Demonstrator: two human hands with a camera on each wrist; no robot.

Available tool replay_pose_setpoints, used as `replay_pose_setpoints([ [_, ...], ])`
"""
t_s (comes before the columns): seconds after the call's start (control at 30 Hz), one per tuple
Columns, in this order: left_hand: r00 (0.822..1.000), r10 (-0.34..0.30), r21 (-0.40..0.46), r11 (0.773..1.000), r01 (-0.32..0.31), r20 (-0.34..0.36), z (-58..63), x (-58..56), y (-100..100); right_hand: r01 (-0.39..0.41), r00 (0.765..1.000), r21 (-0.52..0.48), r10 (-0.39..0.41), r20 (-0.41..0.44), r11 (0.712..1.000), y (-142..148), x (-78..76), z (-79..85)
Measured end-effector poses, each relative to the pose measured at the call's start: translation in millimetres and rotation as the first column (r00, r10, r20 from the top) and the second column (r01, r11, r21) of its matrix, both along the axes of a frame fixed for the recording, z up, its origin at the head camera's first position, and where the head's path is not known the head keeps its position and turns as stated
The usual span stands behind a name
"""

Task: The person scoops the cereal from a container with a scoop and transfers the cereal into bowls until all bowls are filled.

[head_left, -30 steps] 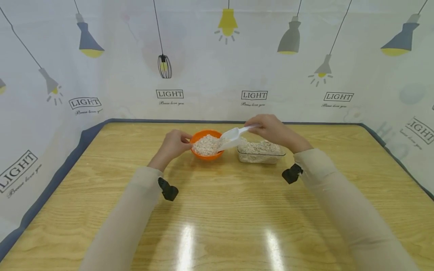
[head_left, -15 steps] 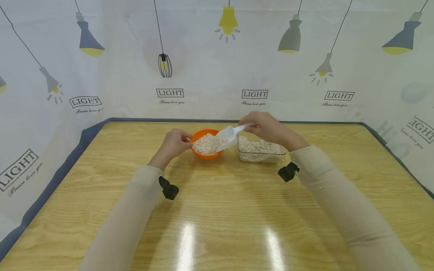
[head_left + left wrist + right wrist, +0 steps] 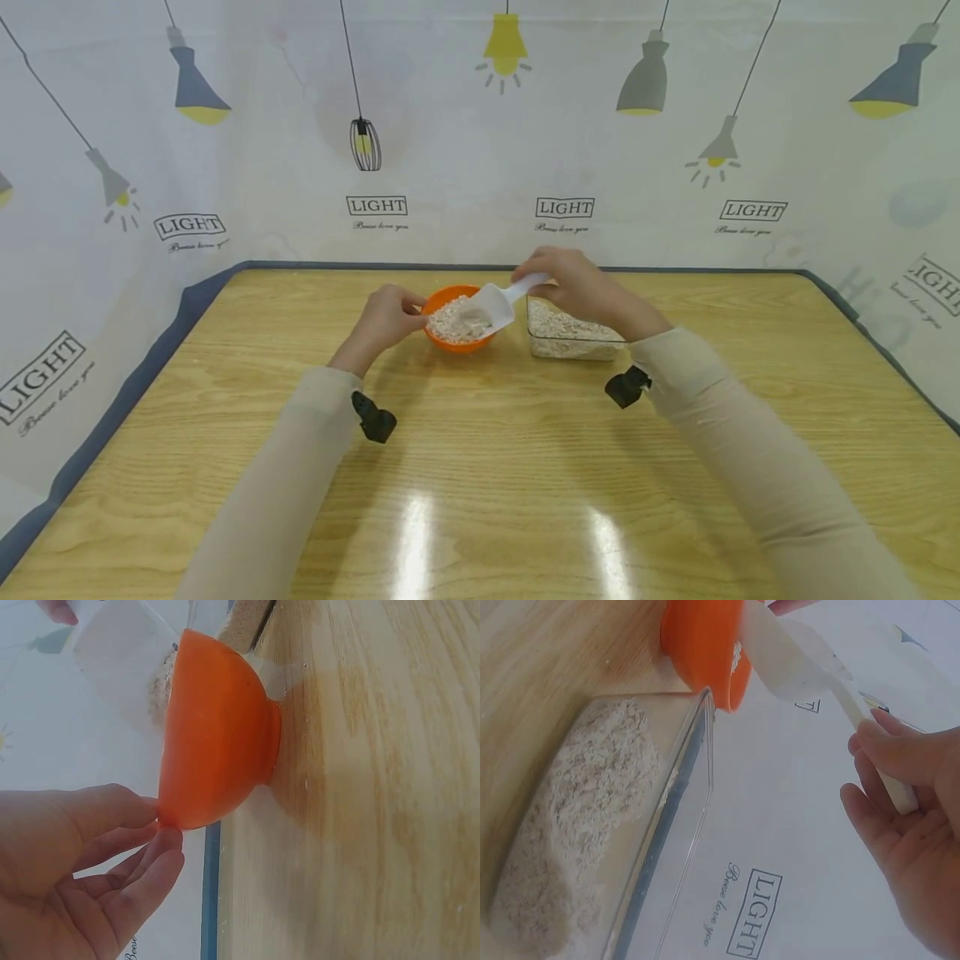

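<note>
An orange bowl (image 3: pixel 459 347) holding pale oat flakes (image 3: pixel 448 320) stands on the table. My left hand (image 3: pixel 386 321) pinches the bowl's left rim between thumb and fingers, clearly seen in the left wrist view on the bowl's wall (image 3: pixel 214 735). My right hand (image 3: pixel 570 283) grips the handle of a white scoop (image 3: pixel 495 307). The scoop's mouth tips down over the right side of the bowl, above the flakes. In the right wrist view the scoop (image 3: pixel 787 664) overlaps the bowl's rim (image 3: pixel 739 686), and thumb and fingers close round its handle.
Just right of the bowl stands a clear rectangular container (image 3: pixel 573 348) with more oat flakes, partly under my right hand. The wooden table (image 3: pixel 495 450) ends at a printed backdrop (image 3: pixel 465 150) behind the bowl. A black wrist camera (image 3: pixel 375 419) sits below each hand.
My right hand has moved left with the scoop, whose mouth has tilted down farther over the bowl. The left hand stays at the bowl's rim.
</note>
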State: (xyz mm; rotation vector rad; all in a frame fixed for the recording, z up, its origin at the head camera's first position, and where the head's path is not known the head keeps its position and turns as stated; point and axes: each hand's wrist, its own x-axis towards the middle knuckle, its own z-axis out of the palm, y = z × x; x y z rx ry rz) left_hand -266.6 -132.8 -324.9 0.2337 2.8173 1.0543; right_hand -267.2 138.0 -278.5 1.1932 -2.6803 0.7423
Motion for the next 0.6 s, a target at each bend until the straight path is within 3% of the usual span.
replay_pose_setpoints([
  [0.6,1.000,0.016,-0.006,1.000,-0.015,0.004,2.3,2.3,2,-0.010,0.997,-0.025,0.009,-0.076,1.000,-8,6.9,1.4],
])
